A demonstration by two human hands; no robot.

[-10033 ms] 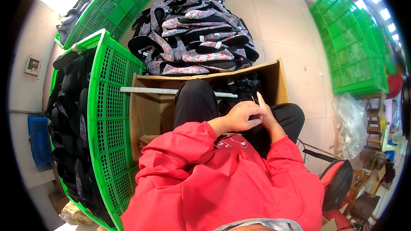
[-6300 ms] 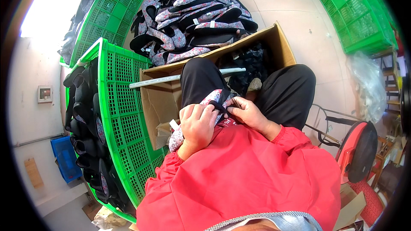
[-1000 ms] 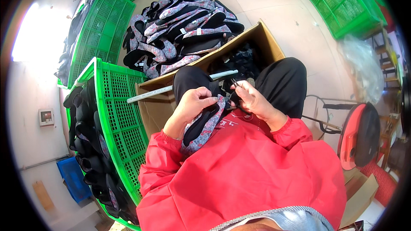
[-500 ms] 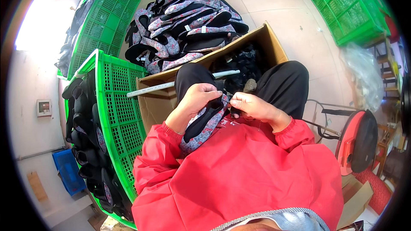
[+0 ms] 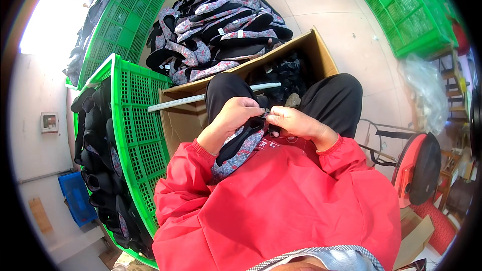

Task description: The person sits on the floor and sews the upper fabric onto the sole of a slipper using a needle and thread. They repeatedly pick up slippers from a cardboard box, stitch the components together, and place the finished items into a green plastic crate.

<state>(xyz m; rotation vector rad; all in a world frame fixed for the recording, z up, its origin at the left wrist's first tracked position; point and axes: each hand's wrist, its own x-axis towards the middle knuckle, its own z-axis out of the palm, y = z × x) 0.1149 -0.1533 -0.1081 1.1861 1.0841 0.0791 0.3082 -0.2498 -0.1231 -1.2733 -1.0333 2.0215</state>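
A floral cloth slipper [image 5: 240,153] with a black inside lies over my lap, against my red smock. My left hand [image 5: 235,116] is closed on its far end, thumb and fingers pinched at the edge. Right beside it, my right hand [image 5: 297,122] is closed too, its thumb pressed to the forefinger at the same end of the slipper. Whatever lies between those right fingertips is too small and covered to name. The fingertips of both hands almost meet.
A cardboard box [image 5: 188,129] with black pieces stands before my knees, a pale pipe [image 5: 181,104] across it. Beyond lies a heap of floral slippers [image 5: 221,30]. A green crate [image 5: 143,120] of black slippers stands left; a red-and-black round-seated stool [image 5: 412,168] stands right.
Both hands have drawn slightly closer together at the slipper's far end, and the fingertips now cover more of its edge. The slipper stays in nearly the same place.
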